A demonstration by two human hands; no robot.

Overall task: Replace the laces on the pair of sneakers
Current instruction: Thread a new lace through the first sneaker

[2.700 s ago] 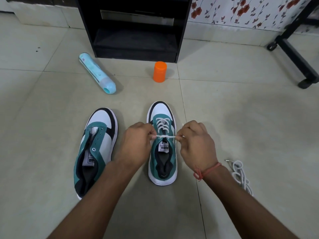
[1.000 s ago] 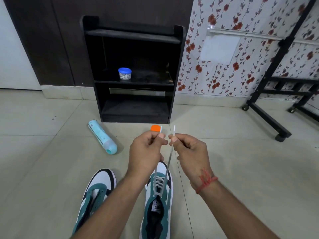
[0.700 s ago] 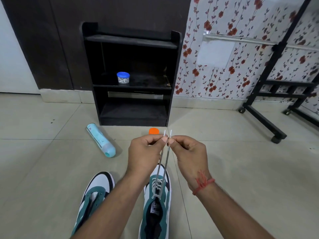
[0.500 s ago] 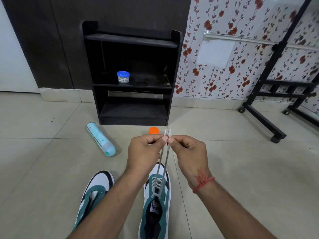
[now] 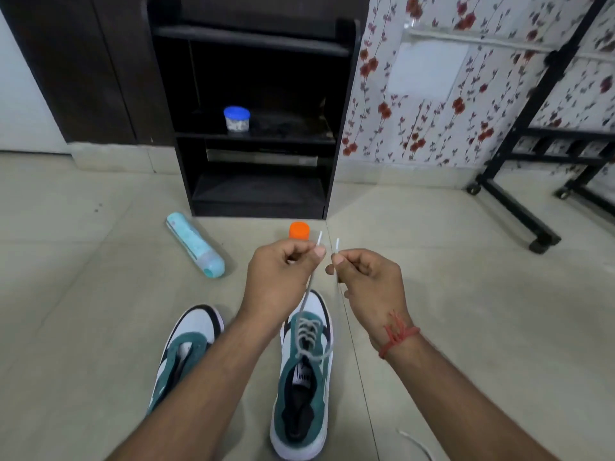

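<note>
Two bare hands are raised side by side above a green, white and black sneaker that stands on the pale tiled floor, toe pointing away. The left hand pinches one end of the thin white shoelace between thumb and curled forefinger, the stiff tip sticking up above the knuckles. The right hand, with a red thread tied round its wrist, pinches the other end the same way, its tip also upright. The two tips stand close together but apart. From the left hand the lace runs down taut to the crossed rows threaded through the front eyelets of this shoe; the strand from the right hand hangs slacker along the shoe's right side.

The second matching sneaker sits just to the left, partly behind the left forearm, with no lace showing in its eyelets. A loose white lace lies on the floor at the lower right. Farther off, a light blue cylindrical bottle lies on its side and an orange cap stands before a black shelf unit.
</note>
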